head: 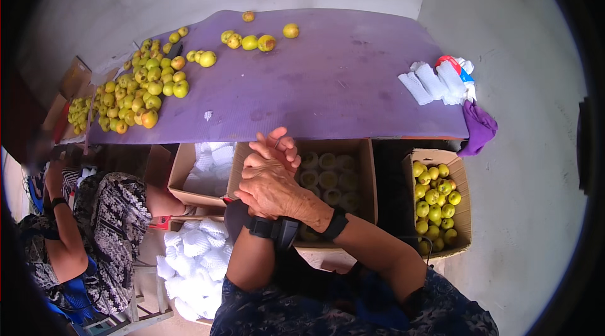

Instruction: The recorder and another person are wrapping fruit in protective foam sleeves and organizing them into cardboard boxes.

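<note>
My right hand [272, 187] lies across my left hand [283, 149], its fingers over the left palm and wrist, in front of the table's near edge. The left fingers are loosely curled and nothing shows in them; the right fingers rest on the left hand. Both wrists wear black bands. Under and beside my hands stands a cardboard box [370, 185] with rows of fruit in white foam nets. To its left, another carton [194, 200] holds white foam nets [215, 161]. Ahead, green-yellow apples [142, 85] are heaped on the left of the purple-covered table [321, 90].
Several loose apples [250, 42] lie near the table's back edge. Foam nets [432, 83] and a purple cloth [478, 126] are at its right. A box of apples [435, 208] stands at right. A seated person [111, 222] is at left, near piled foam nets [198, 260].
</note>
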Motion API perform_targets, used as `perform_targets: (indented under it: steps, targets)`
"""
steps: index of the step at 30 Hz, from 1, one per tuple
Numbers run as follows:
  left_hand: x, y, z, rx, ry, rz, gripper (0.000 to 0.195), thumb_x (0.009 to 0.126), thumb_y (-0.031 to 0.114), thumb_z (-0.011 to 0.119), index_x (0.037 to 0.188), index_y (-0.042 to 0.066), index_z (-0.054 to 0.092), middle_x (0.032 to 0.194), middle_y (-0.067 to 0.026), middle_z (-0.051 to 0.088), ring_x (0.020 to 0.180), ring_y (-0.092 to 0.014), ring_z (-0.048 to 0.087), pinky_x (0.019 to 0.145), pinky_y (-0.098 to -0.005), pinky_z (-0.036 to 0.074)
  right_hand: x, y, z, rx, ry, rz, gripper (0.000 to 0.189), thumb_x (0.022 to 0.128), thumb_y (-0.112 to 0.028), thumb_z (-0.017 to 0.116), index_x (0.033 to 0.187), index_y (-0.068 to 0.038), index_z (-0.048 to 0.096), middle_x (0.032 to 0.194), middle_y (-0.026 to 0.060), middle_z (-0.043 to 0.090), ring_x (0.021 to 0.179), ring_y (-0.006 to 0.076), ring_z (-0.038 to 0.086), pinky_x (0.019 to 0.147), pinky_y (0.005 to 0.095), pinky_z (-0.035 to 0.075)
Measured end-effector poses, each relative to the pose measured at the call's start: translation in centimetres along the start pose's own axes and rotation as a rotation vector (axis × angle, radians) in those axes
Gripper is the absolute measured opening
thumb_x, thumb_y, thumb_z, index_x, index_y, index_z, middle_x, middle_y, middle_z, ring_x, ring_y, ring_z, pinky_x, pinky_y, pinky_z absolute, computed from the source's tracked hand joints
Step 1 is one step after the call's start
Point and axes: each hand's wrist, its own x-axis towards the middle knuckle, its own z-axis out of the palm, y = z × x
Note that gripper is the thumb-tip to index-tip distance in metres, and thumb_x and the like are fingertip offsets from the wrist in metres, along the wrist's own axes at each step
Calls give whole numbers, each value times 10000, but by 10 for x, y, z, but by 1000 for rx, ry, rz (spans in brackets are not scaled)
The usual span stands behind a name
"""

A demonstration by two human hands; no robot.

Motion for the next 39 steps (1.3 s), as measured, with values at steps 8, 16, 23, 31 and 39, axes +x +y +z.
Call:
perform_targets:
  steps: [8,16,23,31,39]
  targets:
    - [10,11,-35,9,-109,-73,474,960,469,405,1204,96,568,893,-31,544,700,-128,402,625,-268,351,1,3,20,-98,165,33,230,776,-257,499,797,-28,499,1000,147,514,989,221,419,874,319,323]
    - [11,9,-44,-3,-183,-96,484,965,468,396,1220,92,562,904,-43,542,710,-134,418,626,-274,370,-5,-32,-30,-39,43,102,250,734,-226,539,859,-16,485,1040,120,504,1010,204,408,855,301,326]
    - [28,0,-49,111,-199,-166,476,961,472,411,1203,95,572,882,-42,524,697,-139,426,610,-265,402,-11,-5,-17,-28,211,88,184,808,-184,519,933,-51,495,1063,112,504,1097,240,452,951,330,345]
    - [30,4,-47,488,221,-160,493,955,502,399,1045,51,576,812,-33,572,657,-125,497,555,-266,426,-122,15,-182,210,334,142,381,814,-94,632,1180,-70,531,1150,146,533,1007,302,582,832,363,499]
    - [36,-13,-42,595,267,-170,442,956,446,445,1036,36,587,779,-23,575,608,-117,482,514,-252,411,-378,105,-218,-129,285,1188,319,762,-187,624,1059,-72,638,1052,176,633,959,339,608,817,406,492]
